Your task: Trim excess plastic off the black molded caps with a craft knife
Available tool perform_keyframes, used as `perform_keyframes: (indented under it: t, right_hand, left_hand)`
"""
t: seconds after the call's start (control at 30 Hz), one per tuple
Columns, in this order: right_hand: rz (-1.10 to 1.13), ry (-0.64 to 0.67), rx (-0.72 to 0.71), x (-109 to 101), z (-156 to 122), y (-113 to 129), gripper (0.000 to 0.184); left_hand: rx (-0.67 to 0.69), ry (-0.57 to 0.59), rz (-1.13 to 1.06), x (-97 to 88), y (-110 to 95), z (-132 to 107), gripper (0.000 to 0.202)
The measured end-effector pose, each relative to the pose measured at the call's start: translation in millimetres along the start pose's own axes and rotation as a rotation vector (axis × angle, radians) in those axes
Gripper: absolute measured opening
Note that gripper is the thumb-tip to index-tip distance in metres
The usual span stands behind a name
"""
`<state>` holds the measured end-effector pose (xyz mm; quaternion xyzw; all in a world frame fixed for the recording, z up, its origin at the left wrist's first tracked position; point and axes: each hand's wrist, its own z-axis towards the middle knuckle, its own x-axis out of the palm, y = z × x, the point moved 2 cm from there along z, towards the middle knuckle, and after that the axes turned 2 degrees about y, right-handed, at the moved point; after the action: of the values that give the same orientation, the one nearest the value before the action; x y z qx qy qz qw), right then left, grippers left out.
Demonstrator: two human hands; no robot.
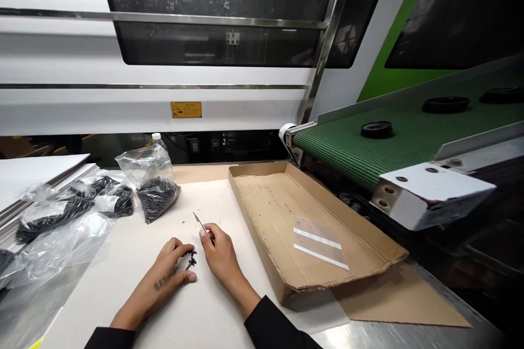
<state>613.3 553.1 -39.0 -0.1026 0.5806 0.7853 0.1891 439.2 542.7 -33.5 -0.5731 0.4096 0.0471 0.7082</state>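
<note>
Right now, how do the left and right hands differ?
The left hand lies palm down, fingertips at a small black part; the right hand is curled shut. The right hand grips tweezers pointing away; the left hand holds no tool. Both rest on the table.

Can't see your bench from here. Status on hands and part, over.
Left hand on table, fingers at small black part. Right hand pinching tweezers beside it. Bags left, cardboard tray right, neither in the way.
</note>
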Motion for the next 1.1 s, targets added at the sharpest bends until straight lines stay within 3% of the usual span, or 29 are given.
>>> perform_keyframes:
  t: [0.13, 0.23, 0.4, 0.57, 0.7, 0.87, 1.1]
  right_hand:
    - [-0.009, 0.016, -0.008, 0, 0, 1, 0.017]
    - [-0.017, 0.027, -0.008, 0, 0, 1, 0.017]
    - [-0.035, 0.051, 0.004, 0, 0, 4, 0.017]
    - [-0.082, 0.102, 0.052, -8, 2, 4, 0.016]
    - [-0.135, 0.266, 0.086, -18, 4, 2, 0.019]
    - [-0.229, 0.499, -0.031, -23, 1, 6, 0.018]
    - [-0.421, 0.427, -0.062, -12, -5, 9, 0.008]
  left_hand:
    - [0.034, -0.015, 0.009, 3.8, 1, 4, 0.028]
    - [0.051, -0.034, 0.024, 5.3, -1, 5, 0.024]
    - [0.036, -0.062, 0.043, 2.4, -1, 3, 0.024]
    - [-0.025, -0.102, 0.136, -1.8, 12, 3, 0.041]
    - [0.000, -0.062, 0.133, -0.9, 10, 5, 0.031]
    - [0.045, -0.066, 0.088, -0.7, 3, 5, 0.022]
    - [-0.009, -0.107, -0.032, -0.3, 8, 2, 0.014]
